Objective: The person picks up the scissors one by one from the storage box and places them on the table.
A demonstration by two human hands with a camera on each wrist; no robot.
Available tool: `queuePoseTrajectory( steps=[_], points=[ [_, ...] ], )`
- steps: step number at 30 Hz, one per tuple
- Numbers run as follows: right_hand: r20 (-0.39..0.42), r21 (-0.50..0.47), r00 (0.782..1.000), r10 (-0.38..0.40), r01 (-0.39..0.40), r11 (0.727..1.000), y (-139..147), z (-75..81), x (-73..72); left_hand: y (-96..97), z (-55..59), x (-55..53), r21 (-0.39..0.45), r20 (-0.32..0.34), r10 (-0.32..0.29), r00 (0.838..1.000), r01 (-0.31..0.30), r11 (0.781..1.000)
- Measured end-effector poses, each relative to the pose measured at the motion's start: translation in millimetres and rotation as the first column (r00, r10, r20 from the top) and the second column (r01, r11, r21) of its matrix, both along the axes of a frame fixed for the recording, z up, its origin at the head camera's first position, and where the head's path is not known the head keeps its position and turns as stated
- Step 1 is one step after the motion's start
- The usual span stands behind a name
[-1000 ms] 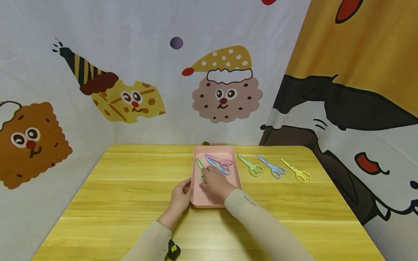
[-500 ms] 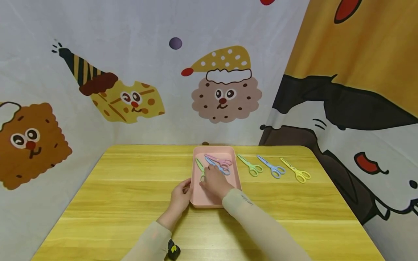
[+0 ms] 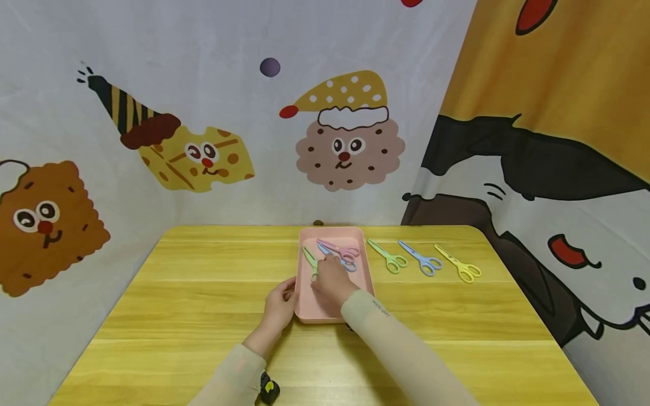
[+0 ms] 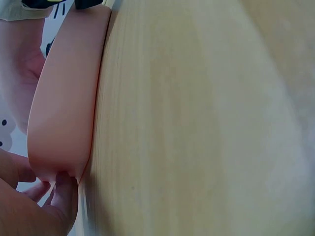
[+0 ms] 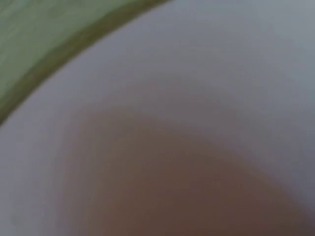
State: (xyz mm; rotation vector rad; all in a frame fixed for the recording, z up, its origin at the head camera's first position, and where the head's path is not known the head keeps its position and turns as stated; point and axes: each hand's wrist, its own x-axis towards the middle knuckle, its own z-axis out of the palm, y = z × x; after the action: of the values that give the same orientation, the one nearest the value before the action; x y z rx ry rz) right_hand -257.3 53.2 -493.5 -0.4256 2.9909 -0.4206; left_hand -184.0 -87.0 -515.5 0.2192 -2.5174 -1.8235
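A pink tray [image 3: 320, 311] lies on the table with pink scissors [image 3: 335, 247], blue scissors [image 3: 350, 266] and green scissors [image 3: 308, 256] inside. My left hand [image 3: 279, 307] grips the tray's near left side; the left wrist view shows its thumb and fingers pinching the tray wall [image 4: 69, 93] at a corner. Reaching into the tray, my right hand [image 3: 333, 280] has its fingers curled down at the handles of the green scissors, and it partly covers the blue ones. Its fingertips are mostly hidden from above. The right wrist view is a blur.
To the right of the tray, another green pair of scissors [image 3: 387, 256], a blue pair [image 3: 420, 258] and a yellow pair [image 3: 458, 263] lie in a slanted row on the wooden table [image 3: 213, 270]. Behind the table hangs a cloth printed with cartoon figures [image 3: 350, 155].
The right hand and forearm have shifted slightly left within the tray. The left hand, the tray and the scissors stay in place apart from a small drift of the camera.
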Motion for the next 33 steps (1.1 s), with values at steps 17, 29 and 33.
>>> queuePoseTrajectory(
  steps=[17, 29, 33],
  points=[
    [0.037, -0.04, 0.999, -0.012, 0.014, 0.999, 1, 6.4, 3.3, 0.1, 2.6, 1.7, 0.002, 0.01, -0.002, 1.0, 0.002, 1.0],
    [0.118, -0.136, 0.993, -0.021, 0.037, 0.99, 9, 11.3, 8.2, 0.5, 2.1, 0.4, 0.0, 0.01, 0.005, 1.0, -0.005, 1.0],
    [0.1, -0.165, 0.995, -0.012, 0.028, 0.986, 11, 14.1, 9.9, 0.4, 1.9, 0.5, 0.003, 0.007, 0.005, 1.0, -0.005, 1.0]
  ],
)
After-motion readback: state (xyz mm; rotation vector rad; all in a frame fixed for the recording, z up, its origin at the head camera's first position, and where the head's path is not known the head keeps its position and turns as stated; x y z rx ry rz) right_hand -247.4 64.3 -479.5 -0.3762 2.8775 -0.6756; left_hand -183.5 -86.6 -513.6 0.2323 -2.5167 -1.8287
